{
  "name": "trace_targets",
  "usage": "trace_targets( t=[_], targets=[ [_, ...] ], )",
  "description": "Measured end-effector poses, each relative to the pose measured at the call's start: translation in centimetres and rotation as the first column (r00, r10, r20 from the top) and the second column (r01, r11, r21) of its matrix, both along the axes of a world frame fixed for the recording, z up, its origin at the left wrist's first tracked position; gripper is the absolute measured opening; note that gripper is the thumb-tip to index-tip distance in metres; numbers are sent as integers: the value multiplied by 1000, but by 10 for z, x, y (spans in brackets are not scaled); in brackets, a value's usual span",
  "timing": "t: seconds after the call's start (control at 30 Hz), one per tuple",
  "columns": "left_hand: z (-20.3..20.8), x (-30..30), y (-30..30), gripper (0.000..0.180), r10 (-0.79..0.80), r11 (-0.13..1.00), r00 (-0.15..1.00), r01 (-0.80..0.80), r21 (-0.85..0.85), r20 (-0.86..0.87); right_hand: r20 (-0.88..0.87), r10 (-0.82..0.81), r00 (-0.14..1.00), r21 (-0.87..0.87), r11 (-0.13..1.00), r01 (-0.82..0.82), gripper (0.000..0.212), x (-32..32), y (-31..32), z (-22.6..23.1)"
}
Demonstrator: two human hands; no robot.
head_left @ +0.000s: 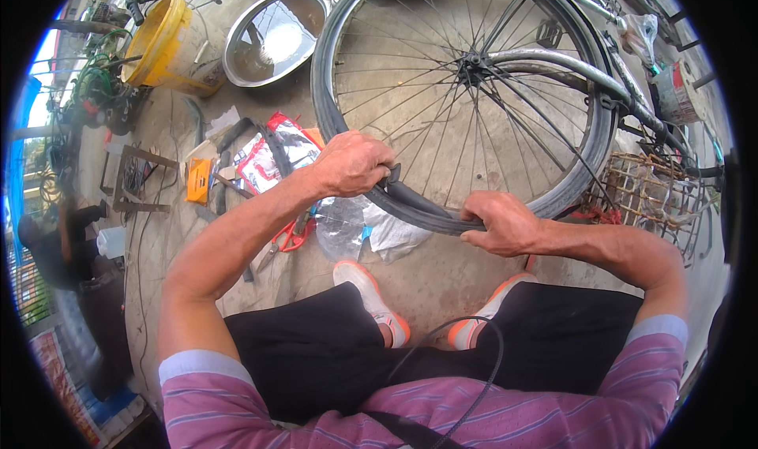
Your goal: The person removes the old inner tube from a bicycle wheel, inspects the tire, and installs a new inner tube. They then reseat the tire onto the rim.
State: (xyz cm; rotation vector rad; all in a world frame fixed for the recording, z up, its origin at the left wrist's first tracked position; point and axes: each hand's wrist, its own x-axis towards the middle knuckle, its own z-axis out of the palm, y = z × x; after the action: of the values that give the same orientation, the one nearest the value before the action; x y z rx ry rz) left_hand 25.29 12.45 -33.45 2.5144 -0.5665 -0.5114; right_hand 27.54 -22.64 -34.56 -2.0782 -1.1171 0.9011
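Observation:
A bicycle wheel with a black tyre (320,78) stands before me, its spokes meeting at a dark hub (474,69). My left hand (355,163) is closed on the tyre at the near-left part of the wheel. A short dark piece sticks out beside its fingers, too small to name. To the right, my right hand (503,222) grips the tyre at its near edge, thumb on the outer side and fingers curled over. Between the hands a black inner tube (414,201) shows along the rim. What lies under my fingers is hidden.
Red-handled scissors (294,236), an orange box (198,181) and plastic packaging (339,224) lie on the floor at left. Farther back are a metal basin (237,62) of water and a yellow bucket (162,43). A wire basket (651,192) is at right.

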Motion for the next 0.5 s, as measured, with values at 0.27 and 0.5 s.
trace_targets(
  t=[0.27,0.5],
  targets=[
    [5,-10,8,9,-86,996,955,80,33,285,11,40,999,-109,993,-39,34,3,14,13],
    [11,-16,7,14,-87,985,943,33,171,321,57,38,998,-58,998,-34,47,-4,44,12]
  ],
)
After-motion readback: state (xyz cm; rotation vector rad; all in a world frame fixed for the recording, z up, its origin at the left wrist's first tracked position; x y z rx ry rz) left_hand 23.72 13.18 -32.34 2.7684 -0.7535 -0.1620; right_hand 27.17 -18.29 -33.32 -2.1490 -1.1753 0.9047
